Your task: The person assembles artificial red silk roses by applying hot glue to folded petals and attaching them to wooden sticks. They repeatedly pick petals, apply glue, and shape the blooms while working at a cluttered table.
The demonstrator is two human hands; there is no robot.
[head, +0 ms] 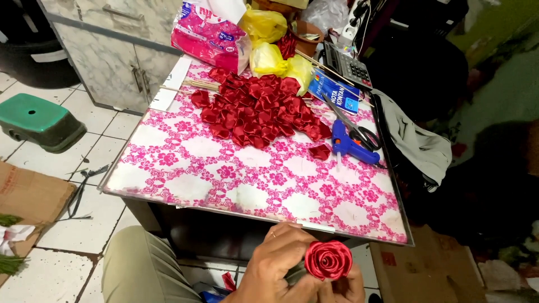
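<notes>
Red ribbon rose (pixel 328 260), being pinched between left hand (pixel 279 266) and right hand (pixel 343 287) fingertips, hovering below bench (pixel 185 185) edge; red petal pile (pixel 258 109) and blue glue gun (pixel 351 147) lying beyond.

Blue glue gun (pixel 349 147) beside black scissors (pixel 359 132).

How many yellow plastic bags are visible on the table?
3. One yellow plastic bag lies at the far edge, another sits just before it, and a third rests to its right beside the red ribbon petals. More may be hidden.
</notes>
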